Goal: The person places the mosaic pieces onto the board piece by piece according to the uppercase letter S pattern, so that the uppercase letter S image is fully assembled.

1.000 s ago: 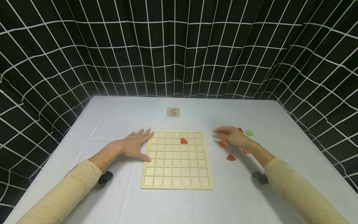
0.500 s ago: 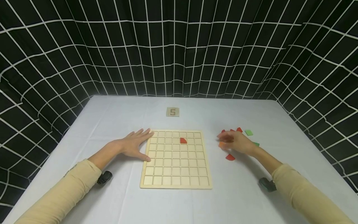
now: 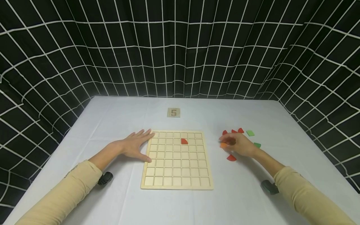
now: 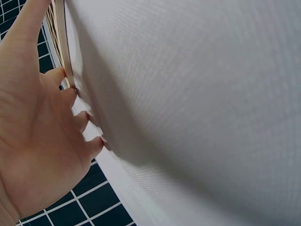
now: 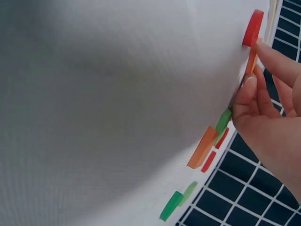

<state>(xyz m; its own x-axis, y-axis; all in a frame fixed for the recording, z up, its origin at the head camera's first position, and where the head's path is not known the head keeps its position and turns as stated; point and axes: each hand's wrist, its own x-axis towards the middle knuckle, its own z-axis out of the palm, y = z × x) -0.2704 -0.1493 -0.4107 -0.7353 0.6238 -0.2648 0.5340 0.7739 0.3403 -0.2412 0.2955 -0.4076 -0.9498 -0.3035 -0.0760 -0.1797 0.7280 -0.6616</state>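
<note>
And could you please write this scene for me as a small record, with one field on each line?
board: pale wooden board with a square grid, lying on the white cloth
on board: one red quarter-round piece, second row from the far edge
left hand: fingers spread, at the board's left edge
right hand: thumb and fingers at an orange piece; firm pinch unclear
right of board: loose red pieces and green pieces
beyond board: small marked tile
background: black curtain with white grid lines
</note>
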